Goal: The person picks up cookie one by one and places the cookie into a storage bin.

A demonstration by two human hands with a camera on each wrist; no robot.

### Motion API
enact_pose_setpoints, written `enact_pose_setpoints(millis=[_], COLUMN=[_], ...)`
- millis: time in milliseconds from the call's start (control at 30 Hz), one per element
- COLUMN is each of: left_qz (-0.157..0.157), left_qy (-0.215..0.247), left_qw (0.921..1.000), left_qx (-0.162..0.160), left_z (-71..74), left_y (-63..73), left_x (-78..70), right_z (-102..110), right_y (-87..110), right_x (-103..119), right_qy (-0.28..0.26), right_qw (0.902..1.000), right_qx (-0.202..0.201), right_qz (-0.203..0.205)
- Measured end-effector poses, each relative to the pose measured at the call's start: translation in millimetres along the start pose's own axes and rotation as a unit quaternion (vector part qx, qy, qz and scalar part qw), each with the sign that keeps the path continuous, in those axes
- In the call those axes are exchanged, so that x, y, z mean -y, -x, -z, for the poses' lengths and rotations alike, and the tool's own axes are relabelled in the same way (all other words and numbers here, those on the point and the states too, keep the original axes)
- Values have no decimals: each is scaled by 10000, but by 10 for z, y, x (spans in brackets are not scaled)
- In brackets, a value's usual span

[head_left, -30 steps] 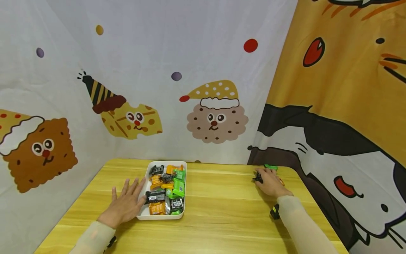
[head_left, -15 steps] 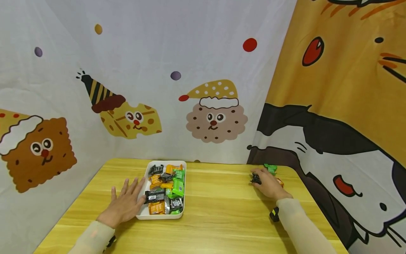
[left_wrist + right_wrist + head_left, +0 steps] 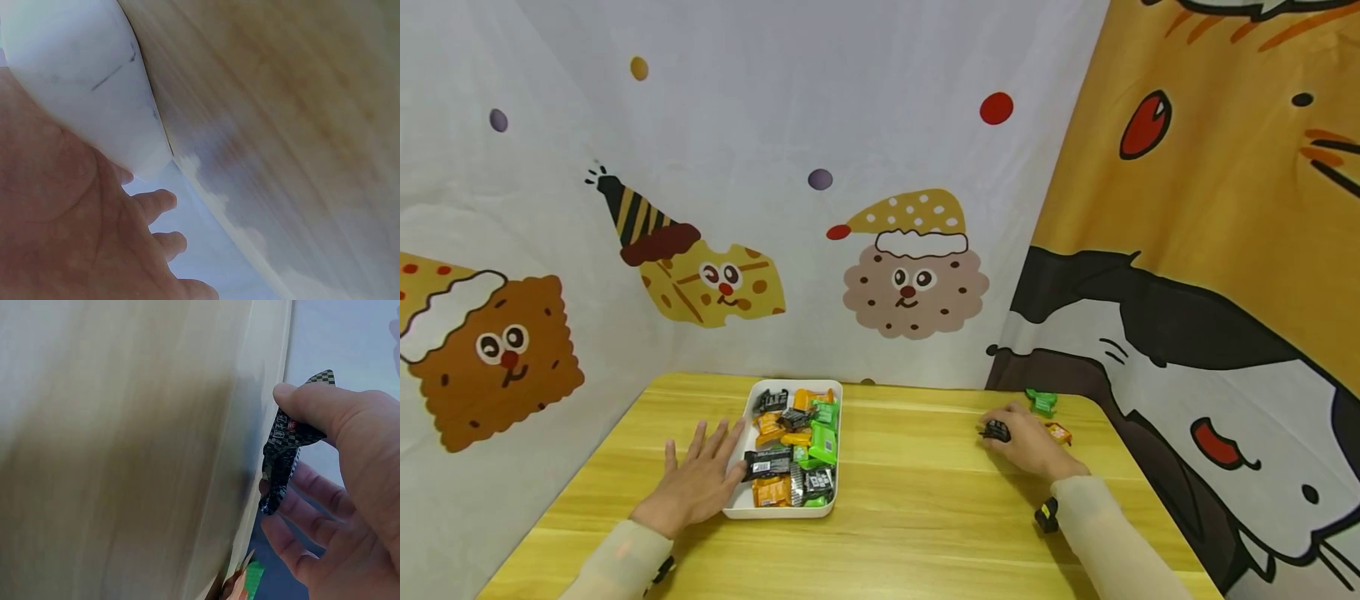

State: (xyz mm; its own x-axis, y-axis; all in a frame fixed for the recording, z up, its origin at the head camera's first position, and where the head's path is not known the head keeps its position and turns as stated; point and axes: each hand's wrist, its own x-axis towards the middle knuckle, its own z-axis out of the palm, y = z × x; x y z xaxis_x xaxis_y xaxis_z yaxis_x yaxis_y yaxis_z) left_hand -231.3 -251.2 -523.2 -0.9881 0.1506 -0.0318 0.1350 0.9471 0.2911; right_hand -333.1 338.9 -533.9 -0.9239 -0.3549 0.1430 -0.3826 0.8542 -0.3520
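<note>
My right hand [image 3: 1028, 443] pinches a small black wrapped candy [image 3: 996, 430] between thumb and fingers, at the right of the table. In the right wrist view the candy [image 3: 284, 440] shows a checkered wrapper with pale print. My left hand [image 3: 691, 485] lies with fingers spread against the left side of a white tray [image 3: 784, 513], its thumb over the rim. Black, orange and green wrapped candies [image 3: 822, 443] fill much of the tray. From the left wrist, the palm [image 3: 56, 206] faces the tray's outer wall [image 3: 94, 69].
Behind my right hand lie a green wrapped candy [image 3: 1042, 402] and an orange one [image 3: 1059, 432] on the wooden table [image 3: 917, 492]. A printed cloth [image 3: 910, 125] hangs behind the table, and another cloth [image 3: 1210, 317] hangs along its right side.
My right hand has moved a little to the left with the black candy, uncovering the green and orange candies behind it. The left hand and tray stay where they were.
</note>
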Motion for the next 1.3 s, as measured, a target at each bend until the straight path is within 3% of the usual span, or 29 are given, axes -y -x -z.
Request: enact_pose_setpoints(millis=[567, 1033, 1300], left_qz=[2, 2, 28], left_qy=[79, 83, 86], left_qw=[9999, 9998, 9999], left_qx=[150, 177, 147], left_z=[-16, 3, 13], left_y=[0, -3, 5], left_x=[25, 15, -1], right_z=[-126, -170, -175], right_y=[14, -40, -128], right_x=[448, 734, 941], right_qy=[0, 51, -178], right_qw=[9996, 9972, 9961], right_qx=[216, 273, 385], right_qz=[183, 701, 768])
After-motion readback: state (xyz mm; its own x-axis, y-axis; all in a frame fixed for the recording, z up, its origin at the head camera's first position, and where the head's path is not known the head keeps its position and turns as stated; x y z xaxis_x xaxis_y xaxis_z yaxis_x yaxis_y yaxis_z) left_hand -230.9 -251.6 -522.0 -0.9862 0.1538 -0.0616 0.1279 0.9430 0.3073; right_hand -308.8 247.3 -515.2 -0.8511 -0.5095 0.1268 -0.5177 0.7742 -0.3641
